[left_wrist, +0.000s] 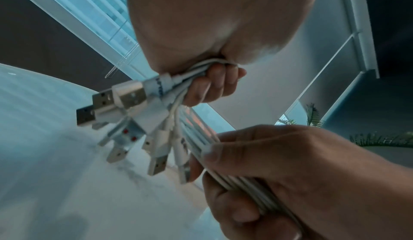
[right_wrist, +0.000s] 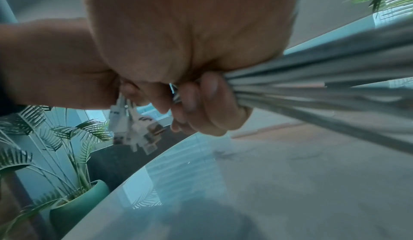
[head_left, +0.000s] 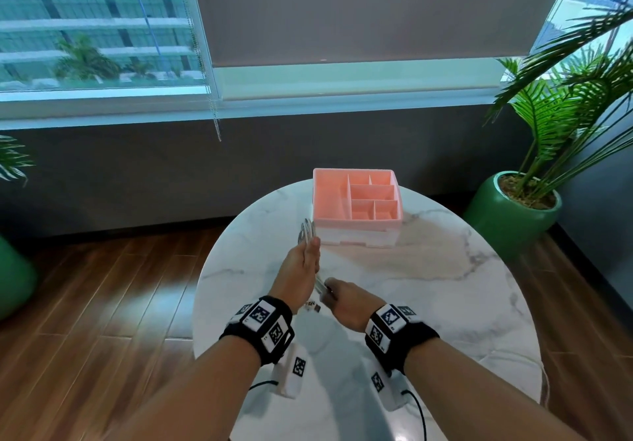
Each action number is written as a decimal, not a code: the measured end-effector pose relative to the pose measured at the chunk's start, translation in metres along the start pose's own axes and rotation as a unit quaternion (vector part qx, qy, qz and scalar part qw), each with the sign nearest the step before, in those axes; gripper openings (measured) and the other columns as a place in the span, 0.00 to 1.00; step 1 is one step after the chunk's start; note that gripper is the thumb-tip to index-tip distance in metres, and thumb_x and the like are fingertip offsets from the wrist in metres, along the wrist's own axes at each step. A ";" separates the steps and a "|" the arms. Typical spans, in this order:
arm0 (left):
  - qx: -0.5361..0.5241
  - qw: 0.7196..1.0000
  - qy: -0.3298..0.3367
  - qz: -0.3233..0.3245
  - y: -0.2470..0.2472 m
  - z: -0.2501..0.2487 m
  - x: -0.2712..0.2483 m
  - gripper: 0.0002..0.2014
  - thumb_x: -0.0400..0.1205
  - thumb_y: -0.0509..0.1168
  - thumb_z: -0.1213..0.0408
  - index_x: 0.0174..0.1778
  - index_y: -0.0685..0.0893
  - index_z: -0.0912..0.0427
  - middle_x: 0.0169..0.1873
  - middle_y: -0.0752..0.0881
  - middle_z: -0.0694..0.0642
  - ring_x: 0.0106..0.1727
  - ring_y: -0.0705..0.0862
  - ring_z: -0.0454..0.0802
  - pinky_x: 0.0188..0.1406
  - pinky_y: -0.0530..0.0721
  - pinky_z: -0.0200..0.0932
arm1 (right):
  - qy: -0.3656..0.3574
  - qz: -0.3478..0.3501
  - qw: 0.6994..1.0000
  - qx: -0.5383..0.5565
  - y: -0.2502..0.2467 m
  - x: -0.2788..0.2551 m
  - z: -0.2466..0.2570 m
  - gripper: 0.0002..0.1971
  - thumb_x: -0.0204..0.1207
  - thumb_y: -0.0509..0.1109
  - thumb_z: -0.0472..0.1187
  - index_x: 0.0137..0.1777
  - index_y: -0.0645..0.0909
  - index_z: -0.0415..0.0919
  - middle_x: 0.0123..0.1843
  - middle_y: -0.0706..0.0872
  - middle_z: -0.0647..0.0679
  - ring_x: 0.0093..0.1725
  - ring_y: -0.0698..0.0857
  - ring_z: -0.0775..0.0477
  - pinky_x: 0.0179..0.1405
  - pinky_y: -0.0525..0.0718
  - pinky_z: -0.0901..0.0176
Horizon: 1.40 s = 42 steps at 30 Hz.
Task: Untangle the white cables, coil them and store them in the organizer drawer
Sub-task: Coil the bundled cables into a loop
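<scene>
A bundle of white cables (head_left: 307,231) runs between both hands above the marble table (head_left: 445,286). My left hand (head_left: 303,262) grips the bundle; in the left wrist view its fingers (left_wrist: 214,84) curl round the strands, and several USB plugs (left_wrist: 125,102) hang below it. My right hand (head_left: 337,295) grips the same strands a little nearer to me, fingers (right_wrist: 201,102) wrapped round them. The cables (right_wrist: 312,84) stretch away from it to the right. The organizer (head_left: 356,200), a pink compartment tray over a white drawer (head_left: 359,239), stands behind the hands; the drawer looks closed.
The round table ends close on the left and right, with wooden floor (head_left: 120,286) around it. A potted palm (head_left: 520,207) stands at the right, and a green pot (head_left: 13,279) at the left edge. A dark wall and window lie behind.
</scene>
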<state>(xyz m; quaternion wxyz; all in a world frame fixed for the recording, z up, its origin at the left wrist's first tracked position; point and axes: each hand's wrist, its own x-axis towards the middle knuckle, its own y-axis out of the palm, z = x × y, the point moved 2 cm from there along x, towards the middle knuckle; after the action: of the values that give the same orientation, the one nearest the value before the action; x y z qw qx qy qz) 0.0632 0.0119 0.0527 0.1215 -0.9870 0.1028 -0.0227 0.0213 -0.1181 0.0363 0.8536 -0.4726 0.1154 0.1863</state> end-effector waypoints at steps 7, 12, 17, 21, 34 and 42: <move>0.166 0.985 -0.004 0.040 0.004 0.007 -0.007 0.21 0.92 0.53 0.48 0.36 0.69 0.55 0.28 0.74 0.50 0.28 0.73 0.46 0.32 0.70 0.45 | -0.004 0.044 0.999 -0.025 -0.003 0.000 0.009 0.14 0.86 0.58 0.46 0.54 0.82 0.38 0.49 0.88 0.41 0.45 0.87 0.40 0.53 0.86 0.43; -0.037 0.996 -0.081 -0.029 -0.002 0.008 -0.002 0.24 0.91 0.56 0.49 0.31 0.69 0.55 0.19 0.71 0.45 0.19 0.67 0.45 0.25 0.66 0.43 | 0.009 0.010 1.000 -0.020 -0.009 0.000 0.001 0.10 0.85 0.60 0.42 0.41 0.76 0.44 0.42 0.83 0.46 0.41 0.81 0.43 0.44 0.78 0.53; -0.171 0.979 -0.074 -0.079 -0.019 -0.027 0.001 0.27 0.93 0.53 0.50 0.26 0.65 0.53 0.18 0.65 0.49 0.17 0.60 0.45 0.18 0.60 0.36 | 0.021 -0.008 1.000 -0.012 -0.005 0.004 -0.009 0.13 0.86 0.60 0.44 0.38 0.72 0.47 0.35 0.77 0.51 0.39 0.79 0.44 0.41 0.75 0.55; -0.270 0.950 -0.090 -0.131 -0.037 -0.038 0.015 0.25 0.93 0.53 0.51 0.27 0.63 0.50 0.23 0.62 0.52 0.23 0.57 0.47 0.24 0.52 0.43 | 0.023 -0.003 1.000 -0.008 0.011 0.000 -0.011 0.10 0.86 0.58 0.47 0.49 0.78 0.44 0.44 0.84 0.46 0.43 0.83 0.41 0.43 0.79 0.53; -0.444 0.870 -0.148 -0.154 -0.027 -0.045 0.025 0.22 0.92 0.57 0.51 0.32 0.68 0.53 0.24 0.63 0.50 0.23 0.59 0.47 0.19 0.59 0.39 | 0.009 0.039 0.999 0.010 0.042 -0.016 -0.003 0.34 0.71 0.40 0.66 0.54 0.75 0.40 0.53 0.87 0.38 0.50 0.84 0.34 0.54 0.82 0.42; -0.318 0.927 -0.079 -0.183 -0.011 -0.029 0.020 0.22 0.92 0.57 0.50 0.33 0.67 0.56 0.24 0.66 0.49 0.24 0.67 0.47 0.25 0.71 0.43 | -0.039 0.087 0.994 -0.044 0.026 -0.030 0.015 0.10 0.83 0.58 0.42 0.56 0.76 0.37 0.55 0.86 0.36 0.52 0.85 0.35 0.53 0.84 0.45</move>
<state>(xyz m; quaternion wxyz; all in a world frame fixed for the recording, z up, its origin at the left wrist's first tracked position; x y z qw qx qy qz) 0.0828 0.0117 0.0837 -0.1973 -0.9740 -0.0883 0.0674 -0.0172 -0.0994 0.0353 0.8164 -0.4901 0.1143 0.2834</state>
